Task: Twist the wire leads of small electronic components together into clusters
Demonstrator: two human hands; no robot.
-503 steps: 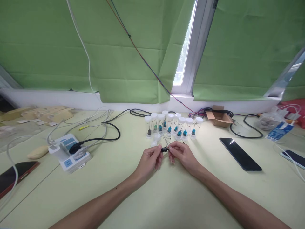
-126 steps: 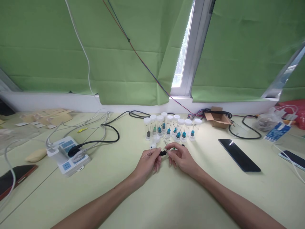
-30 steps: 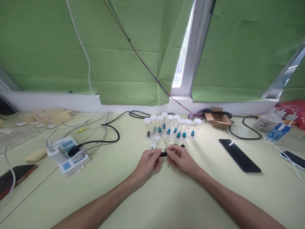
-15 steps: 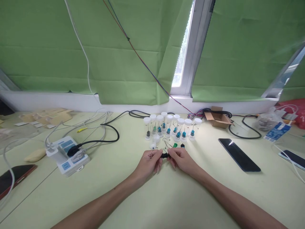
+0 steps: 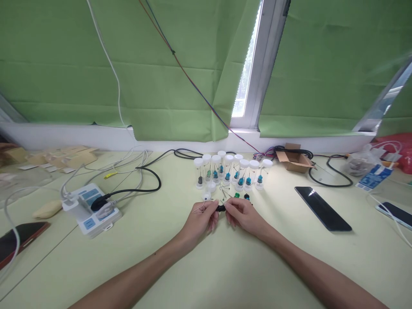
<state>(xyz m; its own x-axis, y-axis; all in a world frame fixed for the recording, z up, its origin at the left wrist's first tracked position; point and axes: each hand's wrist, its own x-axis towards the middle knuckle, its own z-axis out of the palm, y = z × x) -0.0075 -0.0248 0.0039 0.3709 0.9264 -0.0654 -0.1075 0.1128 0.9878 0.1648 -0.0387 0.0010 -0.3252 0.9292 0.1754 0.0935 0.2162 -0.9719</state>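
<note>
My left hand (image 5: 202, 218) pinches a small black knobbly piece (image 5: 221, 208) between thumb and fingers. A thin pale cord (image 5: 198, 209) loops over its back. My right hand (image 5: 240, 213) has thumb and fingertips closed at the right end of the same piece. Both hands are close together just above the table. Beyond the fingertips lie thin metal pins (image 5: 224, 192), a green bead-like piece (image 5: 237, 195) and a black and blue one (image 5: 246, 197). Several clear tubes with white caps (image 5: 228, 169) stand behind, with small blue, green or dark pieces inside.
A white power strip (image 5: 92, 210) with plugs and cables lies left. On the right are a black phone (image 5: 322, 209), a small open cardboard box (image 5: 294, 161), a blue and white carton (image 5: 374, 177) and a second phone (image 5: 395, 214). Another phone (image 5: 22, 240) lies far left.
My right fingertips have shifted slightly left on the black piece, which has moved a little up and left. A blurred brownish shape has appeared at the far left edge.
</note>
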